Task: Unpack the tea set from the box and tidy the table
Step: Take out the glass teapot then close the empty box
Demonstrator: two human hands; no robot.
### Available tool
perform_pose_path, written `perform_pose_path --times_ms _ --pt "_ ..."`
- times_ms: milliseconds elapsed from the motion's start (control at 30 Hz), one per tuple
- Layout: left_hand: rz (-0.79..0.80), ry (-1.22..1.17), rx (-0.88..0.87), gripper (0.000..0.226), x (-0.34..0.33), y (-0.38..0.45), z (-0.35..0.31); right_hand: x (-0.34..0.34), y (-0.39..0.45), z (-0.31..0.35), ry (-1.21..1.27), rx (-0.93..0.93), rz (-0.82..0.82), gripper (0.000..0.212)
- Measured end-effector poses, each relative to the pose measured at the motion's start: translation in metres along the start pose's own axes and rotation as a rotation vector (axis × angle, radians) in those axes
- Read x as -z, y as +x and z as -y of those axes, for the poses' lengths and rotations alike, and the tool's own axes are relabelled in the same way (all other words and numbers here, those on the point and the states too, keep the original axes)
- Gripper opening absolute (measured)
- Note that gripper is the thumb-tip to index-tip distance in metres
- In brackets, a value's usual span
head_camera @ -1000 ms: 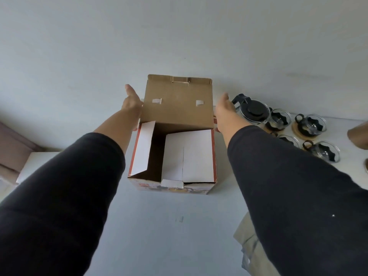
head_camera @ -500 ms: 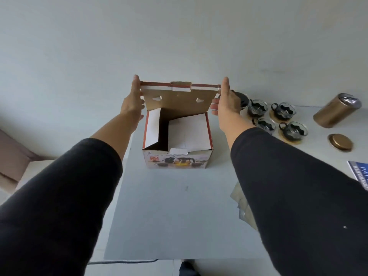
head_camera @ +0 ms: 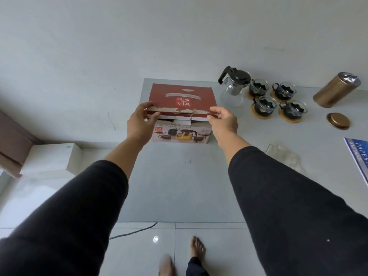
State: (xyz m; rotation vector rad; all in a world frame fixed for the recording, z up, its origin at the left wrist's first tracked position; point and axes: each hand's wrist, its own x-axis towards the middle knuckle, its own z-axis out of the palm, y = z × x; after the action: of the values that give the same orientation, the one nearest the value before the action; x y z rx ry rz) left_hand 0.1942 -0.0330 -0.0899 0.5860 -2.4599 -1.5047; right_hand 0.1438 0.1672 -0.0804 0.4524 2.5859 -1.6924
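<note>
Fingers [head_camera: 148, 108] of both hands pinch the box lid [head_camera: 182, 98] — one at each front corner.

Soft, even daylight is filling the scene; a glare spot is shining on the floor tiles [head_camera: 156, 239] below the table [head_camera: 179, 186], and wide-angle distortion is bending the edges.

— Where does the head view look from?
— From the person's head, standing at the near edge of the counter [head_camera: 179, 186] — wide-angle, facing forward and steeply down, so both sleeves stretch away from the lens and bare feet show on the floor tiles [head_camera: 139, 248] below.
— How near?
— About arm's reach from the box [head_camera: 181, 96]; the wall fills the top. No second view overlaps it.
</note>
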Motion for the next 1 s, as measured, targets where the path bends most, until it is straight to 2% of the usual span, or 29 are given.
perform_pose_path --times_ms 133,367,533,800,1000 --pt "-0.094 0.153 -0.091 0.036 -0.009 0.0 0.006 0.004 -0.001 -0.001 -0.067 0.033 -0.018 0.03" --pt "-0.186 0.252 -0.112 0.03 -0.009 0.01 0.003 0.01 0.003 0.005 -0.176 0.096 -0.052 0.034" --pt "-0.18 0.321 -0.12 0.028 -0.012 0.011 0.011 0.008 0.001 -0.002 -0.247 0.104 -0.055 0.028" --pt "-0.148 0.252 -0.126 0.021 -0.01 0.012 0.014 0.01 0.007 0.005 -0.296 0.136 -0.054 0.023" --pt "-0.12 0.287 -0.128 0.022 -0.008 0.012 0.016 0.005 0.007 0.0 -0.323 0.146 -0.056 0.02"
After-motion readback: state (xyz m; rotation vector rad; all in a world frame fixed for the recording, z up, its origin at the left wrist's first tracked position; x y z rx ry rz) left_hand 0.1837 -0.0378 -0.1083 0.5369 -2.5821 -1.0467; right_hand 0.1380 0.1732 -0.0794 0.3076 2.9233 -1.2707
